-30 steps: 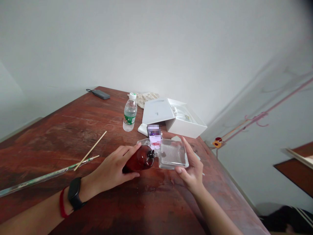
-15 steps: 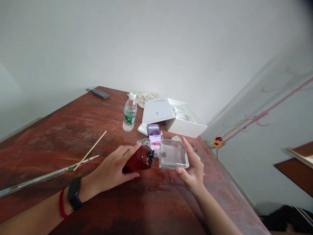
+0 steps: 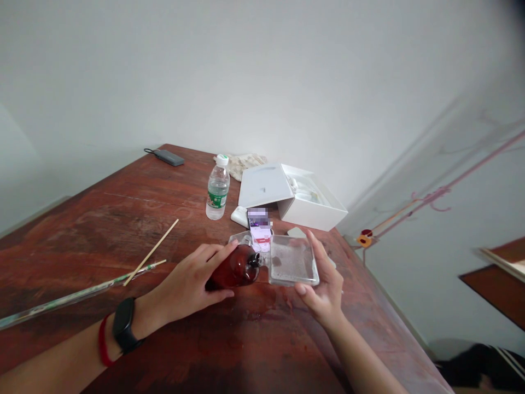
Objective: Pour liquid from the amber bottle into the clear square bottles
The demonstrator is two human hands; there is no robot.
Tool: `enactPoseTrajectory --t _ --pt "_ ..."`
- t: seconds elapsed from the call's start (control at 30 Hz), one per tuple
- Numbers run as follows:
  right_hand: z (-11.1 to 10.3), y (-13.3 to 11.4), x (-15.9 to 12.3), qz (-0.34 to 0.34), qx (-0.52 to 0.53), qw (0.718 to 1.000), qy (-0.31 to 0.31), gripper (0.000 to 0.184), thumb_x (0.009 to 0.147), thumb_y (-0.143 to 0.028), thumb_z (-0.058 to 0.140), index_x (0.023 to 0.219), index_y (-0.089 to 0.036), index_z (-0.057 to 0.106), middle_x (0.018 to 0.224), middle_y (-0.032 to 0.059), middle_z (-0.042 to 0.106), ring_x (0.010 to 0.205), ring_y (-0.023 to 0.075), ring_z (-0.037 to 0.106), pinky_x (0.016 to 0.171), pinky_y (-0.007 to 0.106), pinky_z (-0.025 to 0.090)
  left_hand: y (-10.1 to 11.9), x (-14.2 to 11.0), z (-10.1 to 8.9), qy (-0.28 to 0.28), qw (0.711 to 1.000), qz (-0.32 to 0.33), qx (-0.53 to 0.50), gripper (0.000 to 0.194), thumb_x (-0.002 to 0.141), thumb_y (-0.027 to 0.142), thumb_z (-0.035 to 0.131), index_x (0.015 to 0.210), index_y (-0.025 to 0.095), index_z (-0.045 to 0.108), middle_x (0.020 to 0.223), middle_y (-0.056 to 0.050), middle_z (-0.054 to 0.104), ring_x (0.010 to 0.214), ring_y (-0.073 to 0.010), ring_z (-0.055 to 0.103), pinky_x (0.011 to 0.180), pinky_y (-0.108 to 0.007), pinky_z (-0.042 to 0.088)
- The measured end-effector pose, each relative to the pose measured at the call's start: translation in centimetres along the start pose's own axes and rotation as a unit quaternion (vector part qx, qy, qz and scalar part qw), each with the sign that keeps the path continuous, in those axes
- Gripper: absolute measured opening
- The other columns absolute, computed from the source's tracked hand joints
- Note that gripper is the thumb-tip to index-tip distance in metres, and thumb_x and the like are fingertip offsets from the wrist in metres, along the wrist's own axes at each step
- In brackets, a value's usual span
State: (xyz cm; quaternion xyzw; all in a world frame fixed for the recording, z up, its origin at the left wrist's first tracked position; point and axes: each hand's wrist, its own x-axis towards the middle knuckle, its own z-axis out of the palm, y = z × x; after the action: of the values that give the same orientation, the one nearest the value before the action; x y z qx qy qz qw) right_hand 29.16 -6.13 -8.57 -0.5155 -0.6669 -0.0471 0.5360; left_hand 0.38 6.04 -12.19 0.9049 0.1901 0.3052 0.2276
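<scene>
left hand (image 3: 189,284) wraps the brown bottle (image 3: 234,268), fingers curled over its top side, thumb under, clamped on the body. bottle is tipped over nearly flat, dark neck pointing away from the left palm toward the clear square dish (image 3: 292,267). neck end sits at the dish's near-left edge, touching or just shy of it, cannot tell which.

right hand (image 3: 324,287) grips the dish from its right side: thumb under the near-right corner, index finger stretched along the far-right edge. fingers spread apart but clamped on the dish. dish looks raised slightly off the table (image 3: 123,219), wet film or droplets inside.

between the 2 hands, just below the bottle neck, a wet patch (image 3: 262,300) on the wood.

beyond the fingertips: a small carton with a blurred label (image 3: 260,227) just behind the dish, a second clear dish edge (image 3: 240,237) beside it, a water bottle (image 3: 217,189) further out, an open white box (image 3: 287,197) past the right fingers. left of the left hand, well apart: a wooden stick (image 3: 151,253) and a long glass rod (image 3: 77,295). a dark flat device (image 3: 169,157) sits at the far table edge.

left wrist carries a black watch (image 3: 123,325) and a red band (image 3: 102,347).
</scene>
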Motion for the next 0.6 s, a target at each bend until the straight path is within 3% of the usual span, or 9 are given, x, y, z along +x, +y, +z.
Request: enactPoseTrajectory --t 0.6 --pt "0.18 0.38 -0.26 0.018 0.017 1.0 0.006 0.088 0.091 -0.071 0.075 0.165 -0.027 0.055 0.137 0.0154 0.076 0.12 0.0395 0.075 0.102 0.057 0.062 0.07 0.13 0.01 0.0 1.0 0.004 0.005 0.109 0.092 0.033 0.088 0.175 0.04 0.017 0.15 -0.012 0.064 0.133 -0.0373 0.064 0.113 -0.055 0.055"
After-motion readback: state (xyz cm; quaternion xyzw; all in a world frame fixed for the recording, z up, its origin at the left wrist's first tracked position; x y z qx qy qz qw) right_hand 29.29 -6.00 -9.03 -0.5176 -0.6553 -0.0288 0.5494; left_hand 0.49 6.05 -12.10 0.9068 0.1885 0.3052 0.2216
